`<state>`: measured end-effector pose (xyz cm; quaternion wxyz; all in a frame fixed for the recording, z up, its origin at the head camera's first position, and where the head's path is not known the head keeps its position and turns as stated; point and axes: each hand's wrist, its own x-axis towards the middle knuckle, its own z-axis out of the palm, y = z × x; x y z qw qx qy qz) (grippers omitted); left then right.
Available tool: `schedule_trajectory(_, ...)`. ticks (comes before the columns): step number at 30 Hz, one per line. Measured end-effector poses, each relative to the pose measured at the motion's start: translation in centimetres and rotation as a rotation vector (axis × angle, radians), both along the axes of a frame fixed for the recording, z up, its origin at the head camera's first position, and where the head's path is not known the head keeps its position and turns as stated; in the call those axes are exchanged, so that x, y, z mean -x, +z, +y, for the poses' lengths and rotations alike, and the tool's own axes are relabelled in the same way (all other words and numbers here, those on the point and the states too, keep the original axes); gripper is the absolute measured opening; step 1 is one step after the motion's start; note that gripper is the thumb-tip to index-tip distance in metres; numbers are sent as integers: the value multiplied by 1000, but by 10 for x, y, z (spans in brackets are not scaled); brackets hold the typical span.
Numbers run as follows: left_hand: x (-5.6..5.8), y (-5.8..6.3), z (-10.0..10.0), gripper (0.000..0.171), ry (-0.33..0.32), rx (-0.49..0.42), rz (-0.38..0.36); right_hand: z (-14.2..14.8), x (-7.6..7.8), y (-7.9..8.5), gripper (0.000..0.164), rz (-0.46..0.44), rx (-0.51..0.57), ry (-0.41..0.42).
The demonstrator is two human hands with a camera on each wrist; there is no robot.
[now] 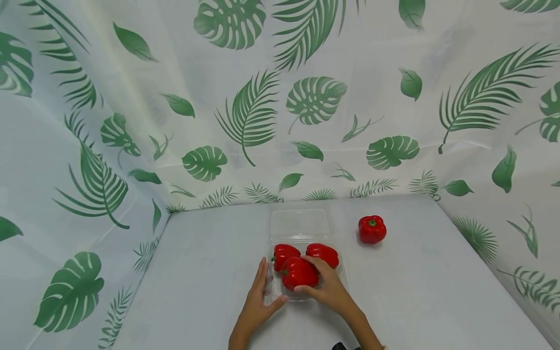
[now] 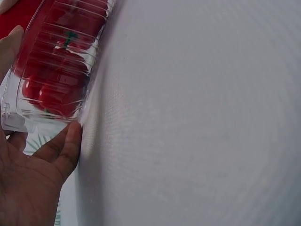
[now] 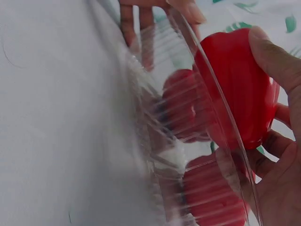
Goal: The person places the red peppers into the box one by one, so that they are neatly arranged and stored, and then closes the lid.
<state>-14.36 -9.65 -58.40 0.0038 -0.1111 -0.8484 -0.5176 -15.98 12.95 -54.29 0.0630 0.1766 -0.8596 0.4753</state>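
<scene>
Gripping the near red pepper [image 1: 302, 276] over a clear box [image 1: 276, 286]: the right hand [image 1: 328, 288], thumb and fingers clamped on it.
The left hand [image 1: 257, 302], thumb apart from its straight fingers, touches the box's left side; inside, farther back, lie a left pepper [image 1: 285, 253] and a right pepper [image 1: 325, 253]; a fourth pepper [image 1: 372, 231] stands on the table [image 1: 205, 262], far right.

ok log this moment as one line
right hand: grips red pepper at open clear container; left hand: at container's left side; inside: two more peppers; table: one pepper right of container
</scene>
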Motion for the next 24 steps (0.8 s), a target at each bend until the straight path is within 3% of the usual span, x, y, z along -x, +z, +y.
schedule_trajectory(7, -1, 0, -2, 102, -21, -7, 29, -9, -2, 0, 77, -67, -55, -15)
schedule_trajectory(16, -1, 0, -3, 105, -15, -5, 28, -15, -4, -3, 81, -83, -134, 26)
schedule_trajectory(24, 0, -3, -2, 106, -6, 11, 33, -9, -2, -1, 63, -39, -127, 93)
